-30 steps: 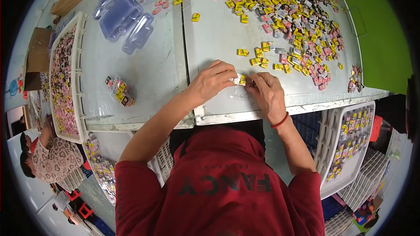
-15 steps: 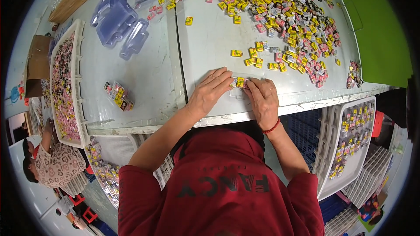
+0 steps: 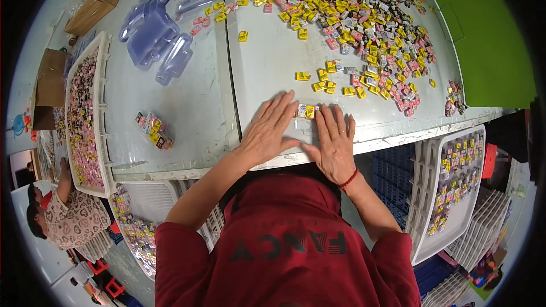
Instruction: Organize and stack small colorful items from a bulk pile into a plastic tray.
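A short row of small yellow and pale packs (image 3: pixel 307 112) lies on the table between my two hands. Under it a thin clear sheet (image 3: pixel 305 124), perhaps plastic film, reaches toward the table's near edge. My left hand (image 3: pixel 267 129) lies flat at the row's left end, its fingers straight and its thumb out to the right. At the other end rests my right hand (image 3: pixel 335 146), fingers stretched out and spread, fingertips beside the row. The two thumbs come close together just in front of the sheet. Neither hand is closed round anything.
A wide heap of small packs (image 3: pixel 364 20) covers the far right. Clear moulded plastic trays (image 3: pixel 151 37) and a wrapped bundle of packs (image 3: pixel 154 130) lie to the left. A white crate (image 3: pixel 104 102) borders the left; other crates (image 3: pixel 420 193) stand below right. Another person (image 3: pixel 77 213) works at far left.
My fingers have opened from around the row of packs and now lie flatter and straighter. My right hand has moved nearer to me, and the thumbs have come together in front.
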Tool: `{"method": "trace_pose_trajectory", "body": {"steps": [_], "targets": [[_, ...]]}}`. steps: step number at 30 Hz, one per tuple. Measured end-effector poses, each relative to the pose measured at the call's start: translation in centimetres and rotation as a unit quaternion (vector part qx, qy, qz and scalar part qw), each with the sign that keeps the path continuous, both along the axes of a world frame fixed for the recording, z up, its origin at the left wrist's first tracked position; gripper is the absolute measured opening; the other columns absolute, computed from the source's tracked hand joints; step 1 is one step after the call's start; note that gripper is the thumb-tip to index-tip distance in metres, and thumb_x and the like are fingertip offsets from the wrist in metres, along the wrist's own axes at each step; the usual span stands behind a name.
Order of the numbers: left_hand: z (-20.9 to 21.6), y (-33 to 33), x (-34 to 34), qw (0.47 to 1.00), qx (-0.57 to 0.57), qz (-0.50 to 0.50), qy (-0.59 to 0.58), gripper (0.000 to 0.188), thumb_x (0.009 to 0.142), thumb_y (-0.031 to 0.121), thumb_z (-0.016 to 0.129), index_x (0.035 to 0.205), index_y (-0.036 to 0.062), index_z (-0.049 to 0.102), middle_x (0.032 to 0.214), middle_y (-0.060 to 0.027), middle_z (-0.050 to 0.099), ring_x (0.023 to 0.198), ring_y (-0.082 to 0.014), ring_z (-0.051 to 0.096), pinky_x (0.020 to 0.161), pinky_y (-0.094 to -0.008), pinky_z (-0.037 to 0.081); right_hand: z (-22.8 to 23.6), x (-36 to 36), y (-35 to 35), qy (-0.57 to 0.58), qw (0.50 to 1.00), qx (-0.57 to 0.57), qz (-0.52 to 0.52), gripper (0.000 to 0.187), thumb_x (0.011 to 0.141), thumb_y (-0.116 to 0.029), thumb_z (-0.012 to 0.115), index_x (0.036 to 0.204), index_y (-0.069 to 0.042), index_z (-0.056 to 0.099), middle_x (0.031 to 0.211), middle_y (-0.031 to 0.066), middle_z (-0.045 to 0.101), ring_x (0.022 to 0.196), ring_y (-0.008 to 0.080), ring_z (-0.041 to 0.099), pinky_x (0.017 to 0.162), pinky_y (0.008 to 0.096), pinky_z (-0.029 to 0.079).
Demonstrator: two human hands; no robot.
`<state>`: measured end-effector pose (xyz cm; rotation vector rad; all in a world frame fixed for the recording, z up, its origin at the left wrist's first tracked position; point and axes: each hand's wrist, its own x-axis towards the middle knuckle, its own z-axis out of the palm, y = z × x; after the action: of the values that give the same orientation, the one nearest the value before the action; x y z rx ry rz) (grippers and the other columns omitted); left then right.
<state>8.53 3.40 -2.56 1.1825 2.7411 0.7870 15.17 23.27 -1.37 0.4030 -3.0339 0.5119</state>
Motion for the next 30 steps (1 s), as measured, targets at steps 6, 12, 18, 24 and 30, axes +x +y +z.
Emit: {"method": "trace_pose_trajectory", "body": {"steps": [6,12,18,24,30], "targets": [[0.5,-2.3,0.0,0.993,0.085,0.074,-0.029,0.093,0.069,0.033,0.080,0.141,0.0005,0.031,0.145,-0.0178,0.035,0.137,-0.0359,0.028,0.113,-0.0434,0.026,1.0,-4.0,1.2,0.140,0.984,-0.109,-0.028,0.032,0.084,-0.012,0.061,0.116,-0.006,0.061,0.123,0.0131,0.054,0.115,0.0305,0.049,0.102,0.0467,0.031],[0.6,-2.9,0.4,0.992,0.079,0.089,-0.030,0.091,0.069,0.032,0.080,0.140,-0.0002,0.032,0.143,-0.0167,0.038,0.136,-0.0364,0.030,0.111,-0.0447,0.028,0.2,-11.5,4.3,0.148,0.978,-0.006,0.143,0.023,0.079,-0.012,0.066,0.102,-0.014,0.069,0.104,0.0007,0.065,0.104,0.0261,0.056,0.091,0.0396,0.041],[0.9,0.5,-0.5,0.995,0.081,0.054,-0.012,0.091,0.068,0.036,0.079,0.138,-0.0007,0.034,0.139,-0.0164,0.041,0.134,-0.0358,0.030,0.110,-0.0455,0.028,-0.9,-11.9,4.5,0.152,0.981,-0.004,0.124,0.024,0.077,-0.013,0.068,0.101,-0.014,0.069,0.102,0.0002,0.066,0.103,0.0242,0.056,0.091,0.0388,0.041],[0.0,1.5,-1.0,0.996,0.064,0.048,-0.045,0.093,0.066,0.036,0.080,0.138,0.0003,0.034,0.134,-0.0159,0.045,0.131,-0.0344,0.033,0.109,-0.0438,0.028,-0.6,-10.8,4.0,0.147,0.983,-0.108,0.017,0.017,0.079,-0.012,0.069,0.096,-0.010,0.070,0.088,0.0054,0.067,0.095,0.0248,0.058,0.090,0.0390,0.040],[0.2,-0.2,-1.9,0.997,0.062,0.030,-0.016,0.088,0.067,0.038,0.079,0.135,0.0014,0.038,0.133,-0.0145,0.046,0.129,-0.0349,0.036,0.108,-0.0459,0.027,0.7,-9.5,4.4,0.037,0.968,-0.239,-0.073,0.020,0.085,-0.007,0.066,0.105,-0.004,0.067,0.087,0.0059,0.068,0.077,0.0148,0.062,0.073,0.0261,0.048]]}}
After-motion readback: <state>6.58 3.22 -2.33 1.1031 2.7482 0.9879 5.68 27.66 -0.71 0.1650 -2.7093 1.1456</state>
